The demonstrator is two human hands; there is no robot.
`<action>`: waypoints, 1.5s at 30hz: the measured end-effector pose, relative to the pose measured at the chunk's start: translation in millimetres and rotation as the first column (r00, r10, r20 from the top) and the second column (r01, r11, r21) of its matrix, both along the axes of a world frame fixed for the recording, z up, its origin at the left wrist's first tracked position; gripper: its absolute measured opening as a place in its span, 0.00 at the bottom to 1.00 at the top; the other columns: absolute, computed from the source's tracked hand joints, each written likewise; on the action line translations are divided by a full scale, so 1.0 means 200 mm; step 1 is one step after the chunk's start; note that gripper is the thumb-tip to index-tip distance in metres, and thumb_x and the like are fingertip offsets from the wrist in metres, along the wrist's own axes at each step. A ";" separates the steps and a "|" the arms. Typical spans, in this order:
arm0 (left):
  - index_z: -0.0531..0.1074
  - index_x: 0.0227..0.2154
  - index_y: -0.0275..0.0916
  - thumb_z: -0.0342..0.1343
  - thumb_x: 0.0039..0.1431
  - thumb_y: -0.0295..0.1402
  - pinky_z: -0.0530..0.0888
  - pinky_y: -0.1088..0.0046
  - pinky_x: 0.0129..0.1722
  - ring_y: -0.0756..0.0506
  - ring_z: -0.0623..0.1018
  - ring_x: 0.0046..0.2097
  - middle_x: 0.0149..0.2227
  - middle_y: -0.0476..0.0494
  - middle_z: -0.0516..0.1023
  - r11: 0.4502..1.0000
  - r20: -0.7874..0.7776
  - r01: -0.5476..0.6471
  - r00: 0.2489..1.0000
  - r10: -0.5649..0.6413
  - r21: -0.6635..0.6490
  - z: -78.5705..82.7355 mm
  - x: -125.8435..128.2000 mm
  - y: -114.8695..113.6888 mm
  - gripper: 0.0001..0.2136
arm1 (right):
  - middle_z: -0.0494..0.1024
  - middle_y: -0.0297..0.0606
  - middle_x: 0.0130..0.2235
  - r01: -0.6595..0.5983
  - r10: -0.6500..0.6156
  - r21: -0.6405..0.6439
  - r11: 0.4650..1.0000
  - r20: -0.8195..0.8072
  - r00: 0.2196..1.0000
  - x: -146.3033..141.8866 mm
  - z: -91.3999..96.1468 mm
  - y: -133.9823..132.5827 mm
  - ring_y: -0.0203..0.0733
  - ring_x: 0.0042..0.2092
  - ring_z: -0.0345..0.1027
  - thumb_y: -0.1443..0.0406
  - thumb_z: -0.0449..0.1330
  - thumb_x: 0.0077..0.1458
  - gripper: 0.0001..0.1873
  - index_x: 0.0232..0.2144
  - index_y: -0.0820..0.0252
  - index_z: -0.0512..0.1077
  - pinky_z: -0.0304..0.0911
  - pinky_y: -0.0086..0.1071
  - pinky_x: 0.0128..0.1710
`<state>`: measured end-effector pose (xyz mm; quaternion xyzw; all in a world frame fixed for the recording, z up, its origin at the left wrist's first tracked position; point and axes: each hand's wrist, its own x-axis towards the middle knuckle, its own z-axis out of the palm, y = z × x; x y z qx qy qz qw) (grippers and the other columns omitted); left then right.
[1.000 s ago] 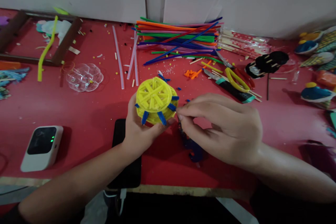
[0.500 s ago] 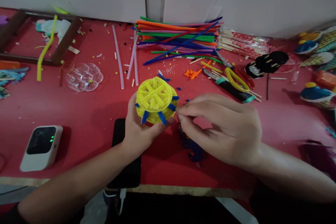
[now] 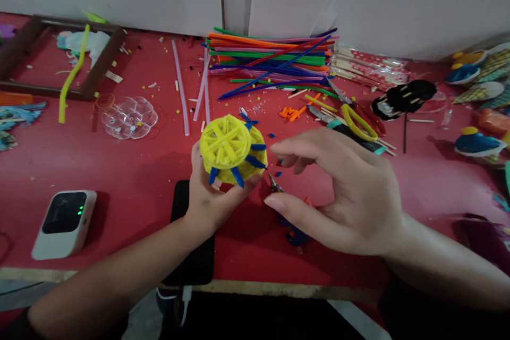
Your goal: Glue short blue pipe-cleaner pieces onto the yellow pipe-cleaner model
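Note:
My left hand [image 3: 211, 196] is closed around a yellow pipe-cleaner wheel model [image 3: 225, 141], made of two spoked discs with short blue pieces [image 3: 254, 162] between them. One blue piece at the right side ends in a thin dark tip. Just to the right, my right hand [image 3: 338, 186] is open, thumb and fingers apart, holding nothing. Between its thumb and fingers a pointed tool tip [image 3: 272, 180] shows on the table. Below it lies a dark blue object [image 3: 297, 236], partly hidden by the hand.
Behind lie a bundle of coloured pipe cleaners [image 3: 271, 61], yellow-handled scissors [image 3: 358, 122] and a clear flower-shaped tray [image 3: 129, 118]. A brown frame [image 3: 90, 71] rests at the far left. Nearer are a white device [image 3: 66, 223] and a black phone [image 3: 191, 265] under my left wrist.
My right hand has let go at the blue piece on the right side; its thumb and fingers have spread apart. The yellow model has shifted slightly left and tilted.

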<state>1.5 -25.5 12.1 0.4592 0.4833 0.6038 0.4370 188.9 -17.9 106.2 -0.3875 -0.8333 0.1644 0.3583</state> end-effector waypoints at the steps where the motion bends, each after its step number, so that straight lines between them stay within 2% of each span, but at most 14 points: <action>1: 0.71 0.51 0.47 0.77 0.41 0.39 0.83 0.58 0.49 0.35 0.81 0.55 0.54 0.40 0.77 1.000 0.010 0.024 1.000 -0.024 0.000 0.00 0.00 0.00 0.32 | 0.83 0.41 0.41 -0.002 0.002 -0.008 1.000 -0.014 1.000 0.01 0.01 0.00 0.43 0.43 0.79 0.61 0.64 0.61 0.12 0.47 0.56 0.75 0.77 0.35 0.44; 5: 0.67 0.55 0.51 0.76 0.44 0.37 0.82 0.57 0.53 0.37 0.80 0.57 0.58 0.41 0.76 0.995 0.024 0.095 0.995 -0.096 0.036 -0.02 0.01 0.00 0.35 | 0.82 0.38 0.40 0.100 -0.104 -0.058 0.993 -0.065 0.992 0.05 0.01 0.04 0.42 0.39 0.77 0.60 0.62 0.63 0.10 0.46 0.53 0.75 0.76 0.36 0.39; 9: 0.69 0.51 0.52 0.75 0.47 0.36 0.82 0.60 0.52 0.41 0.83 0.51 0.53 0.46 0.79 0.996 0.137 0.032 0.990 -0.043 0.084 -0.03 0.01 0.02 0.29 | 0.83 0.36 0.39 0.205 -0.211 -0.068 0.977 -0.110 0.971 0.11 -0.03 0.13 0.39 0.38 0.78 0.65 0.62 0.63 0.08 0.44 0.52 0.77 0.74 0.32 0.33; 13: 0.72 0.43 0.50 0.71 0.53 0.38 0.75 0.52 0.62 0.39 0.79 0.58 0.54 0.48 0.80 0.997 0.303 -0.072 0.951 0.056 0.041 -0.01 0.00 0.06 0.17 | 0.84 0.35 0.38 0.153 -0.153 -0.123 0.980 0.013 0.988 0.17 -0.10 0.27 0.39 0.37 0.78 0.66 0.62 0.59 0.08 0.42 0.56 0.79 0.73 0.31 0.34; 16: 0.72 0.37 0.49 0.67 0.57 0.39 0.78 0.52 0.58 0.39 0.80 0.55 0.51 0.49 0.81 0.996 0.374 -0.088 0.924 0.081 0.002 0.02 -0.02 0.08 0.10 | 0.85 0.38 0.38 0.107 -0.070 -0.200 0.974 0.186 0.980 0.18 -0.18 0.39 0.40 0.37 0.78 0.68 0.62 0.57 0.09 0.40 0.59 0.80 0.72 0.32 0.37; 19: 0.71 0.33 0.47 0.68 0.56 0.38 0.81 0.57 0.53 0.42 0.83 0.48 0.46 0.50 0.82 0.994 0.402 -0.111 0.910 0.100 0.004 0.02 -0.03 0.09 0.10 | 0.84 0.39 0.38 0.080 -0.003 -0.235 0.969 0.308 0.951 0.13 -0.26 0.50 0.41 0.38 0.77 0.71 0.61 0.57 0.10 0.41 0.60 0.79 0.70 0.34 0.41; 23: 0.69 0.29 0.45 0.68 0.56 0.37 0.82 0.60 0.49 0.44 0.83 0.43 0.42 0.52 0.82 0.995 0.415 -0.102 0.905 0.092 0.002 0.01 -0.02 0.10 0.11 | 0.83 0.42 0.41 0.037 0.074 -0.256 0.966 0.411 0.909 0.02 -0.32 0.61 0.45 0.43 0.76 0.67 0.66 0.57 0.11 0.44 0.60 0.78 0.69 0.38 0.46; 27: 0.70 0.33 0.47 0.67 0.57 0.36 0.81 0.58 0.52 0.43 0.84 0.47 0.45 0.51 0.82 0.997 0.423 -0.078 0.903 0.074 -0.006 0.00 -0.02 0.10 0.09 | 0.81 0.49 0.47 0.076 0.065 -0.256 0.964 0.502 0.862 -0.11 -0.34 0.68 0.51 0.48 0.73 0.60 0.72 0.53 0.20 0.46 0.62 0.76 0.67 0.42 0.50; 30: 0.71 0.40 0.48 0.65 0.59 0.38 0.79 0.55 0.56 0.40 0.83 0.53 0.49 0.47 0.82 0.999 0.392 -0.048 0.919 0.048 -0.011 0.00 -0.02 0.09 0.10 | 0.81 0.50 0.46 0.135 0.047 -0.282 0.950 0.553 0.832 -0.17 -0.34 0.72 0.52 0.48 0.73 0.61 0.73 0.52 0.19 0.44 0.64 0.77 0.67 0.41 0.48; 34: 0.71 0.41 0.47 0.66 0.58 0.38 0.78 0.55 0.57 0.40 0.81 0.56 0.51 0.46 0.82 0.998 0.385 -0.061 0.921 0.060 -0.010 -0.01 -0.02 0.09 0.12 | 0.83 0.43 0.41 0.133 0.073 -0.322 0.937 0.554 0.829 -0.18 -0.35 0.75 0.49 0.44 0.76 0.66 0.68 0.55 0.08 0.39 0.59 0.79 0.68 0.39 0.44; 36: 0.71 0.42 0.48 0.65 0.58 0.38 0.78 0.55 0.57 0.40 0.82 0.55 0.51 0.47 0.81 0.998 0.383 -0.057 0.922 0.054 -0.003 -0.01 -0.03 0.09 0.12 | 0.84 0.41 0.40 0.115 0.095 -0.337 0.934 0.547 0.832 -0.17 -0.36 0.73 0.47 0.45 0.76 0.67 0.66 0.56 0.06 0.38 0.57 0.80 0.68 0.37 0.44; 41: 0.72 0.39 0.48 0.65 0.59 0.38 0.78 0.55 0.57 0.41 0.83 0.53 0.50 0.48 0.82 0.998 0.375 -0.058 0.926 0.050 0.009 -0.01 -0.03 0.10 0.09 | 0.85 0.44 0.41 0.037 0.190 -0.395 0.918 0.521 0.832 -0.16 -0.34 0.63 0.47 0.45 0.77 0.70 0.64 0.56 0.08 0.38 0.61 0.82 0.67 0.36 0.45; 45: 0.73 0.35 0.46 0.67 0.56 0.38 0.79 0.57 0.55 0.42 0.83 0.51 0.44 0.49 0.84 0.999 0.435 -0.032 0.900 0.036 -0.015 0.01 -0.02 0.09 0.08 | 0.86 0.41 0.40 -0.044 0.295 -0.462 0.886 0.487 0.822 -0.12 -0.29 0.50 0.42 0.42 0.78 0.75 0.61 0.54 0.13 0.38 0.61 0.82 0.67 0.32 0.43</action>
